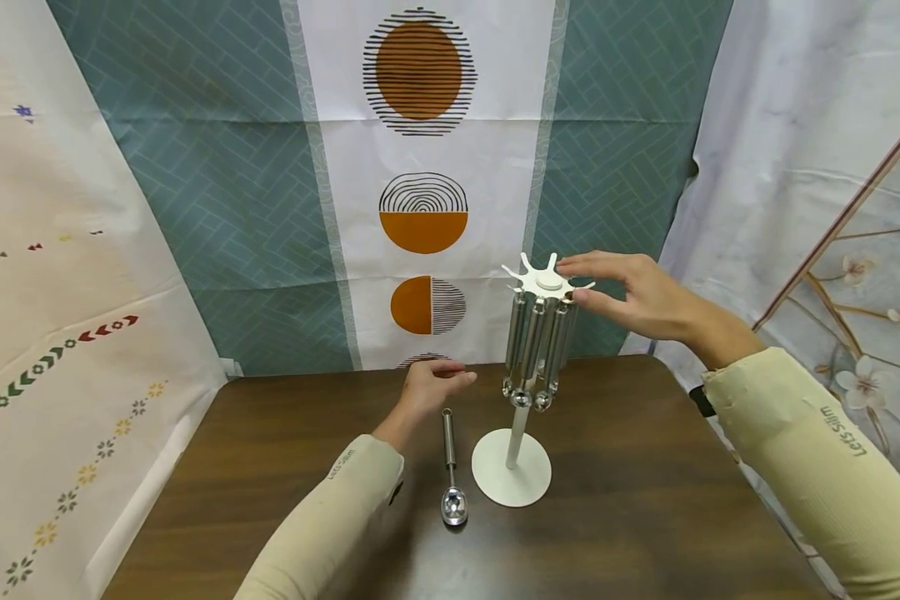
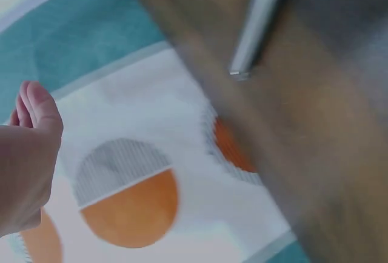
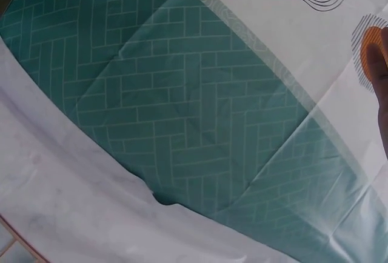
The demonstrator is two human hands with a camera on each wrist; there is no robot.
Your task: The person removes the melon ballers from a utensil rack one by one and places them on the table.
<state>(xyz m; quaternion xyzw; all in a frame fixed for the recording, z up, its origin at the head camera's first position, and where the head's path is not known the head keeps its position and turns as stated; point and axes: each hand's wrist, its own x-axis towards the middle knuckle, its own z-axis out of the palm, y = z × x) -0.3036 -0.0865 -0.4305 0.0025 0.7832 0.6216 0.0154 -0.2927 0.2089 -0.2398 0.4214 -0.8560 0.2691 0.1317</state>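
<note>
A white stand [image 1: 512, 469] on a round base carries a spoked top [image 1: 548, 282], from which several shiny metal scoops [image 1: 531, 342] hang with their bowls down. My right hand [image 1: 630, 292] is at the right side of that top, fingers and thumb reaching to its spokes; whether they touch is unclear. In the right wrist view only a dark edge of the hand [image 3: 382, 75] shows. A single metal scoop [image 1: 450, 458] lies on the table left of the base, bowl toward me. Over its handle end hovers my left hand [image 1: 429, 390], fingers fairly straight, holding nothing.
The brown wooden table [image 1: 630, 517] runs back to a teal and white cloth [image 1: 435, 150] with orange circle prints. Pale patterned cloths [image 1: 67, 275] hang on the left, and a flowered one [image 1: 810, 167] on the right.
</note>
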